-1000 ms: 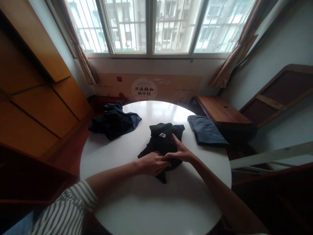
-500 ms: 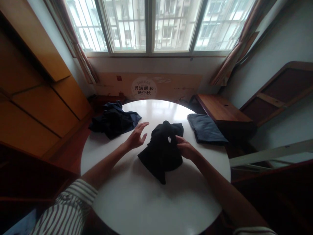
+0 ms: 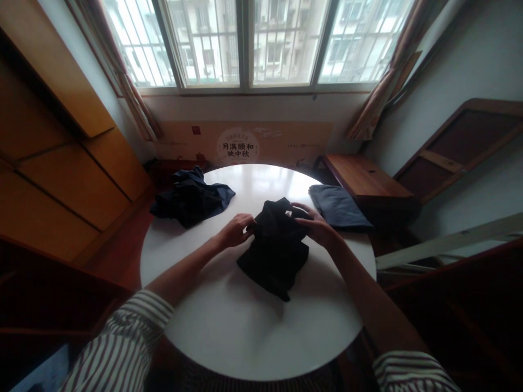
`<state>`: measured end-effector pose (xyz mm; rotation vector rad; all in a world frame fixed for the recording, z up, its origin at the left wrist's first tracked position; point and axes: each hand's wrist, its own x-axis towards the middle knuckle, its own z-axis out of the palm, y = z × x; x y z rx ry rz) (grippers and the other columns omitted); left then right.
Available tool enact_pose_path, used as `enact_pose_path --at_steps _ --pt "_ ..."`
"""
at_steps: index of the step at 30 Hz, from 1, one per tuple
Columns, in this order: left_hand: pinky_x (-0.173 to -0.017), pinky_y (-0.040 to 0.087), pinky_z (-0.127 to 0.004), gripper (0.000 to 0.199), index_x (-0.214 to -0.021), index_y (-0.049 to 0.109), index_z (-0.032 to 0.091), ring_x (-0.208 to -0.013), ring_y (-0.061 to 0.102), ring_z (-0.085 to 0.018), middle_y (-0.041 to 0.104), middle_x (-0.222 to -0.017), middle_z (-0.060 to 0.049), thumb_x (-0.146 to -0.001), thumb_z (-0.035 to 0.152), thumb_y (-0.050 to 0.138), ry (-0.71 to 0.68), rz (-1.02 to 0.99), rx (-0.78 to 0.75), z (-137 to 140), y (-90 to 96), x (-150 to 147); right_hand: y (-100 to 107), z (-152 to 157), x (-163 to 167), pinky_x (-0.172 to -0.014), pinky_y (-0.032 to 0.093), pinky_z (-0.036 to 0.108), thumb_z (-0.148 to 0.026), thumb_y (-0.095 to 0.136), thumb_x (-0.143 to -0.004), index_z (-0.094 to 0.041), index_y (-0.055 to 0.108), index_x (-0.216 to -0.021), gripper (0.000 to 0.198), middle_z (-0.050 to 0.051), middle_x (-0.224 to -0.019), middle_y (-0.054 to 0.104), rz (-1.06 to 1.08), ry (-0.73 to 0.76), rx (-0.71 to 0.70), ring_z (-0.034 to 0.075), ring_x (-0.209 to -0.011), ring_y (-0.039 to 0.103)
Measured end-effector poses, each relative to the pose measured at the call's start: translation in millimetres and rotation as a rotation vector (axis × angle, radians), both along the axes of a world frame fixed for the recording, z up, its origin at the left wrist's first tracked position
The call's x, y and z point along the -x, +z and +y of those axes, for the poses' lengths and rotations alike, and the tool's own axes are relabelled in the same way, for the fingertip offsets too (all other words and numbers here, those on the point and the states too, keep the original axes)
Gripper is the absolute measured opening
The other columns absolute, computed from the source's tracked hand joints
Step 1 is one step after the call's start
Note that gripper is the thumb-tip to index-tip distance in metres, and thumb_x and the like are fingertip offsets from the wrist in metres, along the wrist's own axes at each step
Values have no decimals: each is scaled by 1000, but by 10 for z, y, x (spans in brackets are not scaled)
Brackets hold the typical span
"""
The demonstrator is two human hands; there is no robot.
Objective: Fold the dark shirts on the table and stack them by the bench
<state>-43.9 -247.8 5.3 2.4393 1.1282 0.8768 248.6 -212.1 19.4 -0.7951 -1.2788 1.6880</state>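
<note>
A black garment [image 3: 278, 250] hangs bunched between my two hands over the middle of the white round table, its lower corner near the tabletop. I cannot tell which kind of garment it is. A small whitish patch shows near its upper edge. At the garment's left edge my left hand [image 3: 236, 231] is closed, pinching the cloth between thumb and fingers. My right hand [image 3: 317, 224] grips the upper right edge, thumb and fingers on the fabric. Some fingertips are hidden by the dark cloth.
On the table's [image 3: 229, 332] left side lies a crumpled dark navy cloth [image 3: 192, 198]. A folded dark blue cloth [image 3: 339, 207] lies at the right edge, just beyond my right hand. A wooden cabinet [image 3: 363, 177] stands behind it, below the window [image 3: 281, 49].
My left hand has moved right and closed on the garment's left edge. The garment is lifted and turned somewhat, and my right hand has shifted upward along it. The view has moved slightly.
</note>
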Motion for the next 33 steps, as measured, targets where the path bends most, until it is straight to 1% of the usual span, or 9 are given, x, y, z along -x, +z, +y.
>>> enact_pose_path --at_steps 5,8,10,14,17,22,26,30,33 --pt "-67 42 -28 13 -74 54 20 -63 48 -15 52 -67 0 -86 26 57 -11 -195 111 -248 356 60 5 145 -36 -68 58 30 -28 78 -68 -23 69 -105 39 1 -83 74 -3 -274 59 20 -76 70" --pt "-66 44 -26 26 -81 57 19 -68 52 -16 57 -73 -2 -91 42 51 86 -492 147 -361 600 255 88 51 -125 -76 58 34 -42 71 -79 -21 71 -106 35 5 -93 74 -81 -10 50 22 -87 71" --pt "-68 46 -27 39 -83 61 18 -73 56 -18 61 -80 -5 -87 56 55 86 -600 222 -422 702 468 127 -72 -202 -79 57 34 -38 79 -73 -20 70 -109 42 6 -98 74 -178 166 29 23 -91 70" --pt "-55 45 -24 45 -74 67 19 -57 53 -15 58 -62 -2 -71 64 70 -55 -334 598 -630 648 924 106 -270 -304 -80 56 33 -14 93 -47 -22 71 -109 66 4 -98 74 -307 229 -29 24 -93 69" --pt "-60 50 -26 41 -87 73 24 -57 57 -15 61 -61 1 -66 59 78 -126 -144 685 -760 507 1054 80 -309 -285 -84 54 37 -25 92 -53 -19 74 -98 49 5 -94 75 -288 125 -97 24 -90 69" --pt "-83 52 -32 48 -107 72 24 -90 67 -21 72 -98 -8 -73 57 75 -126 -97 550 -499 455 694 145 -315 -137 -76 54 35 -49 80 -71 -18 73 -89 36 6 -87 74 -269 -101 -113 21 -83 69" --pt "-100 44 -41 46 -106 72 24 -112 59 -30 64 -121 -12 -67 45 84 -57 30 278 -288 339 327 163 -373 -45 -72 54 31 -45 83 -67 -20 70 -100 43 5 -90 74 -382 -30 -86 20 -84 69" --pt "-109 31 -53 13 -92 72 22 -119 55 -33 68 -110 -11 -85 33 68 -47 108 121 -347 178 163 35 -417 20 -69 54 30 -35 87 -62 -23 61 -120 64 2 -90 72 -471 -11 -167 20 -80 67" --pt "-111 26 -55 11 -90 66 20 -110 59 -28 69 -94 -8 -93 27 57 -22 98 -22 -430 215 121 -50 -402 86 -65 53 29 -36 84 -66 -22 55 -121 65 0 -81 69 -469 -77 -230 19 -74 66"
